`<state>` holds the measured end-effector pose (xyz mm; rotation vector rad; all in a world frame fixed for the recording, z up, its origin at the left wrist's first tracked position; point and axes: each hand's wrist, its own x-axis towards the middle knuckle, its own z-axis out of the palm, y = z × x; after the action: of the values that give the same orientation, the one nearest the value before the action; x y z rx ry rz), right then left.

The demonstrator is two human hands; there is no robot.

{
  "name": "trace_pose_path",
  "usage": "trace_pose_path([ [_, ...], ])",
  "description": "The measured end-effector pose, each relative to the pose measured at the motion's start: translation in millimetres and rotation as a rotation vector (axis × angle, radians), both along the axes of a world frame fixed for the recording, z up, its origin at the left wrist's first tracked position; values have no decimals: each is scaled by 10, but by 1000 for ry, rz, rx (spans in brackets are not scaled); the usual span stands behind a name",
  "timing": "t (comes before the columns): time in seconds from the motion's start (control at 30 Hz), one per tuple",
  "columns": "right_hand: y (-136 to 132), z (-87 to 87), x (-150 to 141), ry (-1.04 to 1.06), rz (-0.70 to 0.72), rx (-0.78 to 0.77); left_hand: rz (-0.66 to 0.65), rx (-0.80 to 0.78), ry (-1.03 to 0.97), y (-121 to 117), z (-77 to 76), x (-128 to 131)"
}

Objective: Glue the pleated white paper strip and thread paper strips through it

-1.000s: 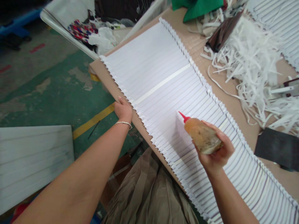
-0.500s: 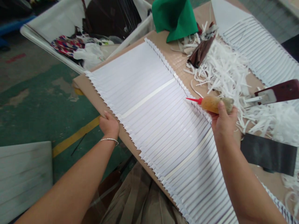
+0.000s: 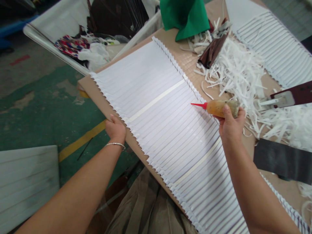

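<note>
A long sheet of white pleated paper [image 3: 156,107] lies across a cardboard-covered table [image 3: 190,61]. My right hand [image 3: 230,125] grips an amber glue bottle [image 3: 219,108] with a red nozzle, which points left over the sheet's far edge. A glossy wet line runs across the pleats below the nozzle. My left hand [image 3: 115,128], a thin bangle on its wrist, holds the near edge of the table and the sheet, fingers curled over it.
A heap of white paper strips [image 3: 241,74] lies right of the sheet, with green cloth [image 3: 185,16], a dark brown piece [image 3: 212,48], a black strip [image 3: 282,161] and a second pleated sheet [image 3: 270,39]. A white bin [image 3: 73,48] of rags stands on the green floor.
My right hand carried the glue bottle from the middle of the pleats up to the sheet's far edge, leaving a wet line. The view shifted; my left hand stayed at the near edge.
</note>
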<state>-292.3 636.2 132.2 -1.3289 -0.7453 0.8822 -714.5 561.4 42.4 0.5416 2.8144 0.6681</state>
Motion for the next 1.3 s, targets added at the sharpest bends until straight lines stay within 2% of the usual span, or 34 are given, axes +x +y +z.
trace_pose_path([
  [0.3, -434, 81, -265, -31, 59, -29, -30, -14, -9, -12, 45, 29],
  [0.5, -764, 20, -421, -82, 89, -80, -36, -34, -11, -10, 33, 20],
  [0.77, -1212, -63, -649, -261, 161, -150, -35, -34, -27, -19, 18, 23],
  [1.0, -1568, 73, -948, -398, 282, -199, -32, -18, -33, -28, 24, 30],
  [1.1, -1683, 90, -1031, -493, 324, -142, -42, -21, -31, -31, 19, 28],
  [1.17, -1732, 79, -1036, -548, 368, -49, -44, -27, -33, -33, 22, 28],
  [1.3, -1690, 122, -907, -548, 566, 284, -41, -37, -27, -32, 35, 27],
])
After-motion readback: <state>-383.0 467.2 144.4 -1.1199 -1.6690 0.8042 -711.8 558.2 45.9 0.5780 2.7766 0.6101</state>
